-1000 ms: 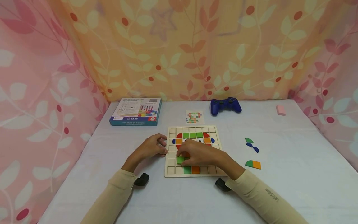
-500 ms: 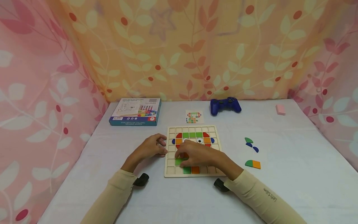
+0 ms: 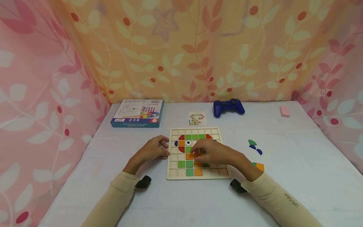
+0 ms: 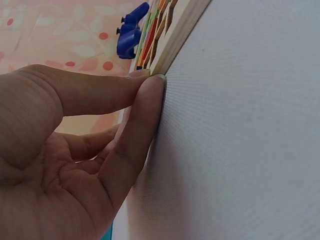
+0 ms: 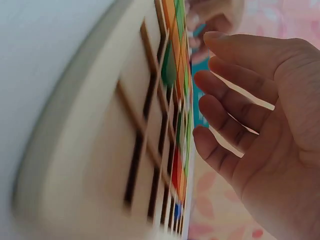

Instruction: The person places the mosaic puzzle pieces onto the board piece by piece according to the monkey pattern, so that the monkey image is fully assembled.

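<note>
A wooden grid board (image 3: pixel 173 172) lies flat with coloured tiles forming a face and part of a body. My left hand (image 3: pixel 154 148) stands at its left side. In the left wrist view its fingertips touch the edge of the board (image 4: pixel 175 40), without plainly gripping it. My right hand (image 3: pixel 215 151) hovers over the board's right half, with loosely bent fingers and nothing in them; the right wrist view shows a gap between this hand (image 5: pixel 270 110) and the tiles. A light green square tile (image 3: pixel 181 164) sits in a lower left cell. The right hand hides several tiles.
Loose green (image 3: pixel 252 142) and blue pieces (image 3: pixel 259 152) lie to the right, near an orange square (image 3: pixel 260 167). Behind the board are a pattern card (image 3: pixel 197 119), a blue game controller (image 3: pixel 228 107) and a flat box (image 3: pixel 137 113). A pink block (image 3: pixel 285 111) sits far right.
My right hand has let go of the light green tile, now lying in its cell, and has moved right across the board. My left hand stays at the board's edge.
</note>
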The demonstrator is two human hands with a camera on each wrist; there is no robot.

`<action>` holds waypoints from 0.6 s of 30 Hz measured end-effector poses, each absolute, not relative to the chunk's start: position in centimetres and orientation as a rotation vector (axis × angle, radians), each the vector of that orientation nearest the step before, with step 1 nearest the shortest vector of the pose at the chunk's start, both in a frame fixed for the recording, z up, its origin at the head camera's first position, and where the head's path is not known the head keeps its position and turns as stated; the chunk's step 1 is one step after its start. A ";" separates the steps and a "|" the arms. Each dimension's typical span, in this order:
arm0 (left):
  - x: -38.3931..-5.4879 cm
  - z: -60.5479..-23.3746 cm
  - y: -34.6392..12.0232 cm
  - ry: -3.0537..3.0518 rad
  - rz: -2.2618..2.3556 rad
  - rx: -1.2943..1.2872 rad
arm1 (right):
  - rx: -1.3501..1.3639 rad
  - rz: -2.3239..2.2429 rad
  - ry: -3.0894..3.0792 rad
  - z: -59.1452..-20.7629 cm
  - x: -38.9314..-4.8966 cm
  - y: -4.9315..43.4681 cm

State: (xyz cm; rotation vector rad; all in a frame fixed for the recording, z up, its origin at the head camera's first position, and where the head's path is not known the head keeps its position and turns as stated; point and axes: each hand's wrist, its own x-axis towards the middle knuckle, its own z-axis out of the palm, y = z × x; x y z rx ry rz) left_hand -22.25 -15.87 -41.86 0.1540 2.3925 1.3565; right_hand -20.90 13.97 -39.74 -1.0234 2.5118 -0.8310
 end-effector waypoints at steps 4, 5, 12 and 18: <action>-22.2 -41.9 -15.9 2.393 1.358 0.152 | -0.953 -0.852 2.552 -39.7 -21.1 16.4; -22.2 -41.9 -15.9 2.392 1.360 0.153 | -0.937 -0.859 2.565 -39.7 -21.2 17.0; -22.2 -41.8 -15.9 2.402 1.350 0.148 | -0.873 -0.885 2.670 -40.1 -21.3 21.4; -22.2 -41.7 -15.8 2.399 1.350 0.145 | -0.797 -0.876 2.744 -40.1 -21.1 24.4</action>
